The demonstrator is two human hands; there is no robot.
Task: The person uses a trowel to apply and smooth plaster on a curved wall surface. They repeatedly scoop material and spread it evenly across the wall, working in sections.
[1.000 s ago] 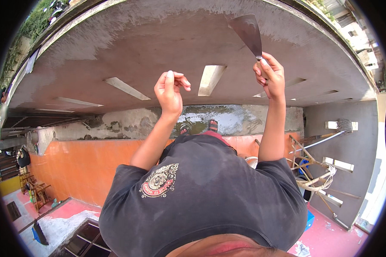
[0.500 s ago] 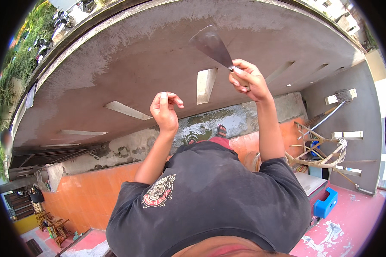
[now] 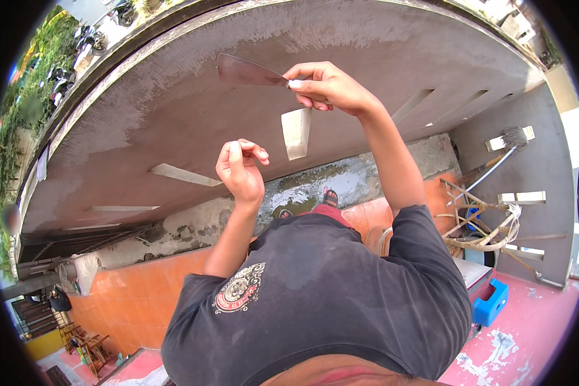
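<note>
My right hand [image 3: 333,89] is raised in front of the grey wall [image 3: 193,103]. Its fingers and thumb grip a putty knife [image 3: 248,72], whose wide dark blade points left across the wall's face. Most of the handle is hidden inside the hand. Lower and to the left, my left hand [image 3: 241,172] hovers with its fingers loosely curled toward the thumb, and nothing shows in it. A slot-shaped opening [image 3: 296,134] in the wall lies between the two hands. Along the wall's upper part runs a rough, lighter-toned band.
Below the wall is a wet concrete strip [image 3: 302,188] where my sandaled feet stand, beside an orange tiled ledge [image 3: 135,299]. At the right are a wooden frame [image 3: 479,241], a brush [image 3: 513,138] with a pale handle, and a blue plastic piece [image 3: 491,302]. Chairs [image 3: 90,350] stand far left.
My right hand has moved left and up, and the putty knife's blade has swung from pointing up-left to nearly level. My left hand has shifted slightly left.
</note>
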